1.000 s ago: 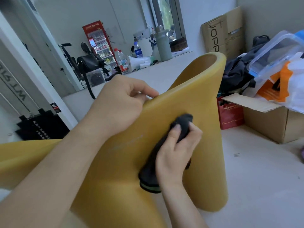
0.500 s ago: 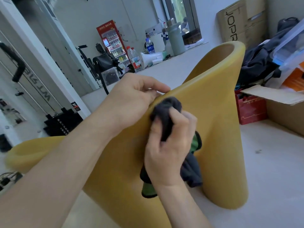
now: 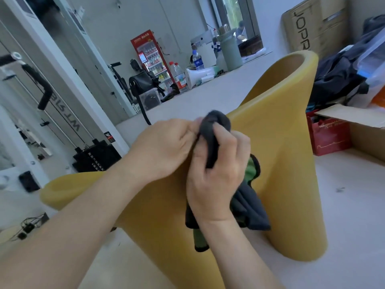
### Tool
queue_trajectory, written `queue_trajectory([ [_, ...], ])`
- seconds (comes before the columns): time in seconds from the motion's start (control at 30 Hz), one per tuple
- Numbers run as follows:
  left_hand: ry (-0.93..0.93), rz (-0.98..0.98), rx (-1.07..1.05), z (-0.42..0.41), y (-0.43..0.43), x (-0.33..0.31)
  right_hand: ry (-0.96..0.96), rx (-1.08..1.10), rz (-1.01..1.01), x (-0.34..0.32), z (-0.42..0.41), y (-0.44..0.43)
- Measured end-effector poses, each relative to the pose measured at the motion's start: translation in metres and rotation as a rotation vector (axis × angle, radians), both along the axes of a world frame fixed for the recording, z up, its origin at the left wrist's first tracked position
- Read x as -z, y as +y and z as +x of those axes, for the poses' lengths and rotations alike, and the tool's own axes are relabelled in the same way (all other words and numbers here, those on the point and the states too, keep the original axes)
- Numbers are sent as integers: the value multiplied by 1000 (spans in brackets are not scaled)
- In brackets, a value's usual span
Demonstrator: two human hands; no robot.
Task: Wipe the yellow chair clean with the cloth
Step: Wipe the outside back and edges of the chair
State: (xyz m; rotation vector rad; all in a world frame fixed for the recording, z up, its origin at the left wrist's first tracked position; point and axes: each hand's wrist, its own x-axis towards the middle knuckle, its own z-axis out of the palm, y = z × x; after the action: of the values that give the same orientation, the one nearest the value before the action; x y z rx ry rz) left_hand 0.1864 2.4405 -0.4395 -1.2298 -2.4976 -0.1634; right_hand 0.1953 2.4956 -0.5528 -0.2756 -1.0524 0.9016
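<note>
A pale floor (image 3: 343, 205) is carrying the yellow chair (image 3: 287, 163), which is sitting in the middle of a cluttered room with its tall curved part rising toward the right. Against the far wall a red drinks cooler (image 3: 150, 57) is standing, with a white megaphone (image 3: 195, 77) lying on the floor near it. At the right edge an open cardboard box (image 3: 366, 138) is resting just beside a red bag (image 3: 327, 136). The left hand (image 3: 160, 149) is gripping the chair's upper edge, its fingers curling over the rim. The right hand (image 3: 216, 178) is clutching the dark cloth (image 3: 252, 211) – fingers wrapped tightly round a bunched part – and pressing it against that same edge, just beside the left fingertips, while the rest of the cloth is hanging down the chair's side.
</note>
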Motion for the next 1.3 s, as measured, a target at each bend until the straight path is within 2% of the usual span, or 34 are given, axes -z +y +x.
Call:
queue_trajectory([
  [0.07, -22, 41, 12, 0, 2, -2, -39, 101, 174, -7, 0, 6],
  [0.13, 16, 25, 13, 4, 3, 0, -49, 131, 155, 20, -7, 27],
  [0.23, 60, -22, 25, 14, 4, 5, -64, 4, -213, 66, -17, 58],
  [0.3, 61, -42, 35, 16, 11, 3, -31, -159, -577, 69, -19, 78],
  [0.37, 73, -60, 53, 16, 22, 1, -47, -255, -795, 59, -16, 92],
  [0.43, 105, -59, 65, 19, 35, 2, -13, -262, -726, 37, -6, 86],
  [0.57, 86, -40, 85, 15, 67, -3, 129, -177, -210, -7, 20, 39],
  [0.67, 43, -66, 72, 15, 73, -7, 51, -87, -44, 14, 9, 55],
  [0.73, 13, -79, 46, 19, 72, -7, -7, -89, -181, 56, -7, 68],
  [0.83, -17, -64, 29, 23, 71, -6, -49, -292, -753, 99, -17, 68],
  [0.87, -28, -50, 23, 25, 71, -6, -78, -343, -883, 102, -17, 64],
  [0.9, -38, -36, 21, 26, 72, -6, -85, -349, -907, 95, -15, 58],
  [0.93, -47, -22, 20, 26, 72, -6, -60, -316, -826, 80, -11, 52],
  [1.07, -59, 37, 55, 20, 72, -6, 22, -125, -171, 14, 16, 18],
  [1.13, -63, 33, 61, 20, 70, -5, 38, -57, 16, 16, 14, 21],
  [1.2, -72, -7, 46, 22, 67, -6, -8, 0, 11, 45, 0, 32],
  [1.23, -96, -25, 43, 23, 65, -7, -31, -5, -87, 63, -7, 39],
  [1.3, -152, -45, 44, 25, 62, -8, -26, -147, -521, 95, -18, 53],
])
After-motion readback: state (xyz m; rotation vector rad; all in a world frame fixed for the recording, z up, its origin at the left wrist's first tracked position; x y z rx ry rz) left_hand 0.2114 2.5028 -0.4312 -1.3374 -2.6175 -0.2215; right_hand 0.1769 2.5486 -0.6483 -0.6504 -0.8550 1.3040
